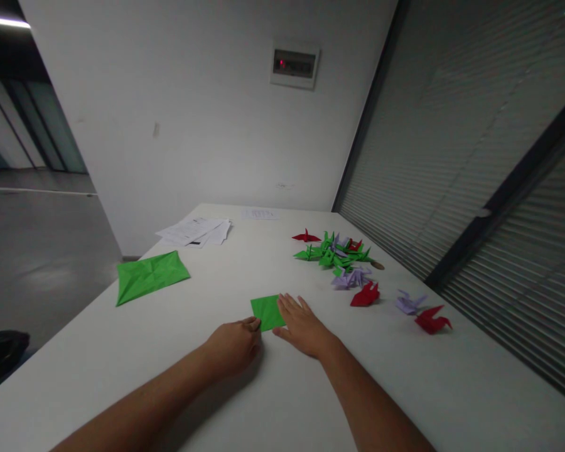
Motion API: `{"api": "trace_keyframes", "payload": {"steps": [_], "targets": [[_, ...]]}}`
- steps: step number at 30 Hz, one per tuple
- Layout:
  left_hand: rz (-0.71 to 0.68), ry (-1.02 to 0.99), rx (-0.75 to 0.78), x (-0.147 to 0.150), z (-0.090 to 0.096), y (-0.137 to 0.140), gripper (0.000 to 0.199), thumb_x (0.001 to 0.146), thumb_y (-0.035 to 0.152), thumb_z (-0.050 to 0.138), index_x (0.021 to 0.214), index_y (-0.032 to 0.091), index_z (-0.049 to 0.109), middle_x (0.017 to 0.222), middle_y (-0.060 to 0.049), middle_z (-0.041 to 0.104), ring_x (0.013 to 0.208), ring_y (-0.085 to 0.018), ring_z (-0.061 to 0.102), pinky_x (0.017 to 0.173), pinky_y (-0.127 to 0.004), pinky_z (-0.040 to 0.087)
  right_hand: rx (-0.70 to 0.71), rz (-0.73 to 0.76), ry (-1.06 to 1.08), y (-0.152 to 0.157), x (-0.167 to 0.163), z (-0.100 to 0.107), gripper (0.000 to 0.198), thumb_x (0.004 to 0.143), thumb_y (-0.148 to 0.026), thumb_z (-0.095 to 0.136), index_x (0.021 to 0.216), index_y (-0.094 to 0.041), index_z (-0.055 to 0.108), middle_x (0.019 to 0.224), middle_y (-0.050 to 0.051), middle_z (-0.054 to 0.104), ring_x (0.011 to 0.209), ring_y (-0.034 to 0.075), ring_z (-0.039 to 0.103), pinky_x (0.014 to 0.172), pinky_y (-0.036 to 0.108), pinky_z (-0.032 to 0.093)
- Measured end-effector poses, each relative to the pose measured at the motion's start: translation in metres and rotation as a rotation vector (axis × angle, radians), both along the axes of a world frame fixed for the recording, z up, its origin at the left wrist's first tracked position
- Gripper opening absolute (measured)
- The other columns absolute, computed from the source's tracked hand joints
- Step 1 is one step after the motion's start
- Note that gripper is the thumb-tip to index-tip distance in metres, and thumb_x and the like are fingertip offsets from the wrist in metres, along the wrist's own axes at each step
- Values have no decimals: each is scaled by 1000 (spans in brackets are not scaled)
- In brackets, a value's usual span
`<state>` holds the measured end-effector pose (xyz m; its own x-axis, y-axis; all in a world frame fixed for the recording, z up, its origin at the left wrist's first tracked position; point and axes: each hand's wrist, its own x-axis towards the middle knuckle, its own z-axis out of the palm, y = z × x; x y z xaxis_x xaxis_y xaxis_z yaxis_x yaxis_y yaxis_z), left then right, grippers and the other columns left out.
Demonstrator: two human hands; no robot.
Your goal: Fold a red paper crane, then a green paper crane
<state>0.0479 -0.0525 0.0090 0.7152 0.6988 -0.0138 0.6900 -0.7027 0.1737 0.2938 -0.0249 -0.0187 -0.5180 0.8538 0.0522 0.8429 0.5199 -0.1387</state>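
Bare forearms (155, 397) reach in from the bottom edge, angled toward each other over a white tabletop (277, 405). A pale wall (183, 107) rises behind the table's far end, while slatted blinds (452, 144) run along the right side. Grey floor (42, 245) shows past the left edge, with a black bin-like object (0, 351) low down there, partly cut off.

On the right half of the table spreads a heap of origami cranes (332, 257), mostly green with some lilac and red, well apart from the hands. Farther left, a large creased green sheet (151, 275) lies near the table's left edge, and overlapping printed pages (193, 231) lie beyond it. An electrical panel (294, 64) with a red light is set in the wall.

The right hand (306, 326) is spread flat, fingers extended and thumb apart, hiding the right side of a small green paper (265, 307) at mid-table. The left hand (238, 344) is curled, its fingertips at the paper's near left corner; whether they pinch or only press, I cannot tell.

Nearer than the heap sit a red crane (366, 295) and, farther right, a lilac crane (409, 302) just beside another red crane (432, 321). Smallest is a brownish disc (377, 265) at the heap's right edge.
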Motion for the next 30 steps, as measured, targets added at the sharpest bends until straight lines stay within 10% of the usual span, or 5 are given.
{"api": "trace_keyframes", "payload": {"steps": [11, 17, 30], "targets": [[-16, -39, 89, 4, -5, 0, 32, 92, 23, 54, 116, 10, 72, 136, -20, 66, 132, -29, 60, 113, -41, 49, 174, 49, 184, 5, 4, 2, 74, 101, -43, 54, 161, -10, 28, 167, 22, 26, 157, 31, 18, 126, 55, 23], [-27, -35, 100, 0, -2, 1, 44, 89, 26, 58, 131, 13, 65, 145, -16, 60, 134, -34, 56, 107, -50, 53, -17, 270, 150, -5, -5, 7, 75, 98, -43, 62, 160, -15, 32, 167, 17, 27, 156, 27, 23, 127, 47, 23], [-71, -32, 36, -6, -1, 2, 51, 92, 35, 63, 140, 18, 61, 152, -13, 55, 144, -37, 45, 117, -54, 41, -1, 35, -17, -1, -1, 6, 83, 101, -64, 42, 161, -8, 28, 167, 22, 23, 158, 34, 14, 127, 57, 9]]}}
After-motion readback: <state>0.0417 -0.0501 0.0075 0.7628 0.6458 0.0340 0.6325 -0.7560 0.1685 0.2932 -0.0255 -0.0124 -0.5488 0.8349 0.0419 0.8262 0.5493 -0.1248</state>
